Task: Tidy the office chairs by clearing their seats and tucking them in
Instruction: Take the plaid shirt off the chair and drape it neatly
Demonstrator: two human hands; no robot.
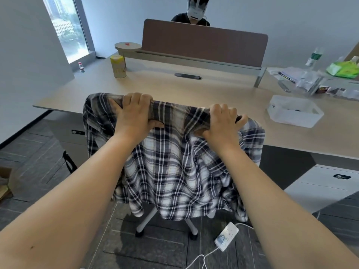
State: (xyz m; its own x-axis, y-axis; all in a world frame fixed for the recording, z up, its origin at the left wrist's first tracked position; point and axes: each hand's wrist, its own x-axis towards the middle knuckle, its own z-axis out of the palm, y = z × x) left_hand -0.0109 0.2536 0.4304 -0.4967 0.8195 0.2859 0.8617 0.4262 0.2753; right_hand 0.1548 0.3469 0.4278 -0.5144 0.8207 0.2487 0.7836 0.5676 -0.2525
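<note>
An office chair stands in front of the desk (194, 90), with its back towards me. Only its white base legs (144, 223) show, because a navy-and-white plaid shirt (174, 167) is draped over the whole backrest. My left hand (134, 113) grips the top edge of the backrest through the shirt, fingers curled over the far side. My right hand (223, 121) grips the same edge further right, thumb underneath. The seat is hidden behind the shirt and backrest.
On the desk stand a yellow canister (118, 66), a clear plastic bin (294, 110) and clutter at the right. A person sits behind the brown divider (204, 45). A white power strip (226, 238) with its cable lies on the floor. A drawer cabinet (320, 183) stands under the desk.
</note>
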